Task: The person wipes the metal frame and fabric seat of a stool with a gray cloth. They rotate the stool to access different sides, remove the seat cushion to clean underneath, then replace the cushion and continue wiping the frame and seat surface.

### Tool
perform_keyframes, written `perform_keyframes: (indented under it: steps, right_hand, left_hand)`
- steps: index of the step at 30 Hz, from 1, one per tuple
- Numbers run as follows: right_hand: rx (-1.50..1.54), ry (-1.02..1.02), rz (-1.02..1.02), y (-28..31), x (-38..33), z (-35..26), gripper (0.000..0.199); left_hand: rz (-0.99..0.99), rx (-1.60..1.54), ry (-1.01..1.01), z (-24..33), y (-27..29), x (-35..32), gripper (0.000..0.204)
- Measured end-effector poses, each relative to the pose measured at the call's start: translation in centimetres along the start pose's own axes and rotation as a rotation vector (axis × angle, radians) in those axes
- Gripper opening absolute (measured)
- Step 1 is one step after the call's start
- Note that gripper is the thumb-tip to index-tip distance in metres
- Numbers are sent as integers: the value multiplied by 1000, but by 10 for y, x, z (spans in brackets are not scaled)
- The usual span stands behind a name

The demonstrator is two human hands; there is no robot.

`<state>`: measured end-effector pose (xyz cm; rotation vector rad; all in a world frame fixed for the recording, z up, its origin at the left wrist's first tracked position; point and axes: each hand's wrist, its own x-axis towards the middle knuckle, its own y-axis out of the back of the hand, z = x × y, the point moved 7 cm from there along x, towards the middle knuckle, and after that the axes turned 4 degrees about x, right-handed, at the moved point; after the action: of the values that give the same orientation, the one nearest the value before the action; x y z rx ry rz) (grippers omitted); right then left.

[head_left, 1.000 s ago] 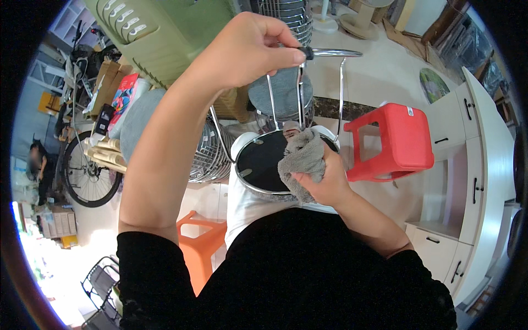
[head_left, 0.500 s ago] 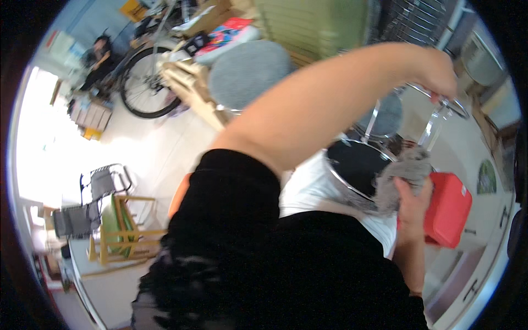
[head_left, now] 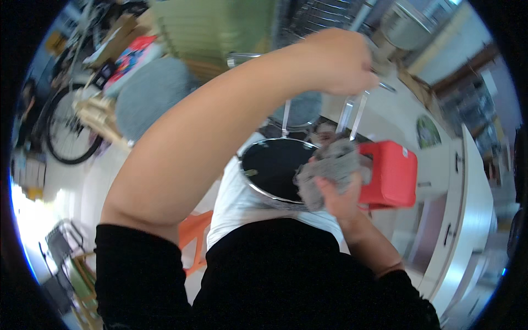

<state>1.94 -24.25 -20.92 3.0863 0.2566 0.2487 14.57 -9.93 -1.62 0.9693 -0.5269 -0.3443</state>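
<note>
An upturned round stool rests on my lap, its black underside [head_left: 275, 170] ringed by a chrome rim. Chrome legs [head_left: 345, 116] rise from it toward the upper right. Reaching across, my left hand [head_left: 344, 60] is closed round the far end of the metal frame; the exact grip is partly hidden behind the fist. My right hand [head_left: 342, 201] clasps a crumpled grey cloth [head_left: 330, 168], which lies against the right side of the stool, by the base of the legs.
Close on the right stands a red plastic stool [head_left: 389, 175], with white cabinets [head_left: 462, 192] beyond. Grey round seats [head_left: 157, 96] are at the far left and ahead. An orange stool [head_left: 193, 239] is beneath me. Farther off are a bicycle wheel [head_left: 69, 124] and a wire rack [head_left: 319, 19].
My view has swung to the right, so everything sits farther left. Both hands keep their hold on the frame and the cloth.
</note>
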Motion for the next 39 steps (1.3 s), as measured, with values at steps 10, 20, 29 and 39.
perform_keyframes:
  steps: [10,20,29,39]
  right_hand:
    - [85,27,-61,-30,67,-92,45]
    - [-119,28,-230,-23,-26,-30,59]
    - [423,181,441,116,7,-40,57]
    - [759,22,241,81,79,-17,32]
  left_hand:
    - [225,129,-92,12,15,-25,26]
    - [283,212,-141,19,14,-32,26]
    - [410,121,-152,18,39,-72,18]
    - [494,231,-479,14,53,-114,16]
